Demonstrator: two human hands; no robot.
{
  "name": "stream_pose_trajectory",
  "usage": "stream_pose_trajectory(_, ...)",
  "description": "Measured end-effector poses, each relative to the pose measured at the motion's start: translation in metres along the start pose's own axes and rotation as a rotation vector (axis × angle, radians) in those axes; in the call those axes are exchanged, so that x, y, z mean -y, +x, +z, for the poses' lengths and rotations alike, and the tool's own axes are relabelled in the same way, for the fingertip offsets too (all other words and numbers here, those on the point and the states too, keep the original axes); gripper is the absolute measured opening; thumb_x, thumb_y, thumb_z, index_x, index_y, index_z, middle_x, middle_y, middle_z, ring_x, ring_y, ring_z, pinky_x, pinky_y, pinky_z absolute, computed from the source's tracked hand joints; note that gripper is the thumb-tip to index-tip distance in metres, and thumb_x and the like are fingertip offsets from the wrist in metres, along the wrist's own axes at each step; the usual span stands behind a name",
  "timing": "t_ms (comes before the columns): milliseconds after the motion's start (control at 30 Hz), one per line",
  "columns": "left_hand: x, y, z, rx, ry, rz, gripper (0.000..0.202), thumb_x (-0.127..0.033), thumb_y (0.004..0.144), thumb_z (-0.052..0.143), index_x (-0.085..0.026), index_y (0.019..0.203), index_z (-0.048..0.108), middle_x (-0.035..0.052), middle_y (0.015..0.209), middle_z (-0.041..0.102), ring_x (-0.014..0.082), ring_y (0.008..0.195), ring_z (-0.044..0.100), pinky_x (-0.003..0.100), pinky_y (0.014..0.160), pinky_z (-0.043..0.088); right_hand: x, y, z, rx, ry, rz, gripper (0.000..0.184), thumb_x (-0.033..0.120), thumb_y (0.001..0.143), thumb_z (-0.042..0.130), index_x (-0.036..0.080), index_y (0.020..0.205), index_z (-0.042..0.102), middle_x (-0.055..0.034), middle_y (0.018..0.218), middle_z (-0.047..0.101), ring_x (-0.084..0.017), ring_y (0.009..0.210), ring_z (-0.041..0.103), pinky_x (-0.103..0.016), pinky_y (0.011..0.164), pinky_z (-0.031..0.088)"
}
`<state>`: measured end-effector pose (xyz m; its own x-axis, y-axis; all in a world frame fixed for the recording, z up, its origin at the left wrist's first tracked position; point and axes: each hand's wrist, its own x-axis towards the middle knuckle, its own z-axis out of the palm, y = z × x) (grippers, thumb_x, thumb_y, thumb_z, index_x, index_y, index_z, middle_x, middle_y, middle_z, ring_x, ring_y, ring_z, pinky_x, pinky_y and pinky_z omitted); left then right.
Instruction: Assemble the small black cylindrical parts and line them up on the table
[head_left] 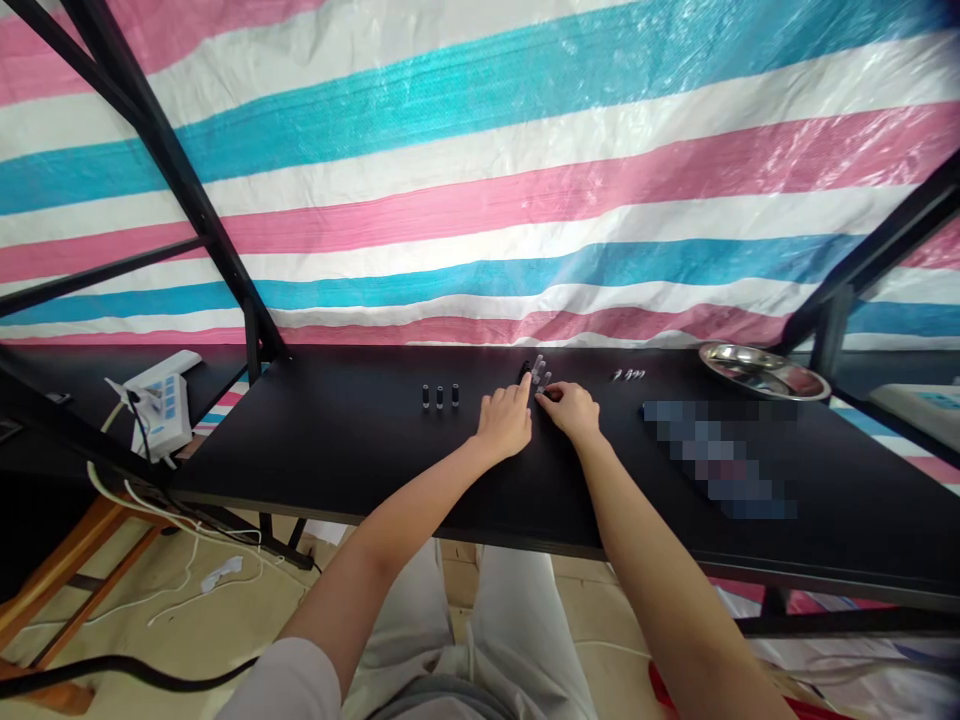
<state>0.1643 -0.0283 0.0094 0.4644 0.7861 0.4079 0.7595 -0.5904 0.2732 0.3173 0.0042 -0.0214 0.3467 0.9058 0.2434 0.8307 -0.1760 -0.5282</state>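
Small clear tubes (539, 366) lie bunched with dark parts near the back of the black table. My left hand (506, 420) rests at their left side, index finger stretched out to touch them and the other fingers loosely apart. Close on the right, my right hand (574, 408) has thumb and fingers pinched together at the lower end of the bunch; what is between the fingertips is too small to make out. To the left, three short black cylinders (440, 396) with pale lower ends stand upright in a spaced row.
Several small shiny pieces (628, 375) lie right of my hands. Beyond them is a round steel tray (765, 396), with a blurred-out dark object (716, 460) in front. A white power strip (166, 415) and cables sit at far left. Striped sheeting (480, 220) hangs behind.
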Motion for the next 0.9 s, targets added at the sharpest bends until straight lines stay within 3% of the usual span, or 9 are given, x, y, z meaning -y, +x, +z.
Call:
stream_pose_trajectory(267,0.005,0.031,0.023,0.068,0.100,-0.061,0.057,-0.009,0.080,0.044,-0.016,0.136,0.032,0.0134,0.108,0.057,0.0267,0.098,0.052,0.039,0.078,0.041,0.002,-0.001,0.004,-0.055,0.028,-0.006,0.024,0.038,0.071,0.057,0.020,0.084,0.066,-0.0071,0.087,0.064,-0.023,0.085,0.055,-0.035,0.072,0.038)
stream_pose_trajectory(433,0.017,0.033,0.023,-0.011,0.154,0.013,0.027,-0.012,0.086,0.042,-0.013,0.110,0.055,0.0113,0.094,0.062,0.0237,0.088,0.055,0.036,0.075,0.042,0.002,-0.002,0.003,-0.054,0.030,-0.001,0.024,0.038,0.072,0.056,0.020,0.085,0.066,-0.0072,0.086,0.064,-0.023,0.086,0.055,-0.035,0.073,0.038)
stream_pose_trajectory(567,0.020,0.021,0.011,-0.077,0.081,0.049,0.014,-0.024,0.086,0.050,-0.016,0.090,0.060,0.0077,0.086,0.063,0.0210,0.082,0.057,0.032,0.071,0.043,0.005,-0.003,0.001,-0.023,0.024,0.025,0.025,0.038,0.074,0.056,0.020,0.087,0.066,-0.0071,0.089,0.064,-0.024,0.089,0.055,-0.037,0.075,0.038)
stream_pose_trajectory(900,0.030,-0.028,-0.023,-0.258,-0.240,0.135,0.019,-0.035,0.085,0.053,-0.018,0.087,0.062,0.0014,0.077,0.065,0.0140,0.072,0.056,0.026,0.070,0.046,0.005,0.001,0.004,-0.020,0.069,0.082,0.021,0.037,0.072,0.057,0.021,0.082,0.066,-0.0044,0.086,0.065,-0.024,0.088,0.055,-0.039,0.078,0.035)
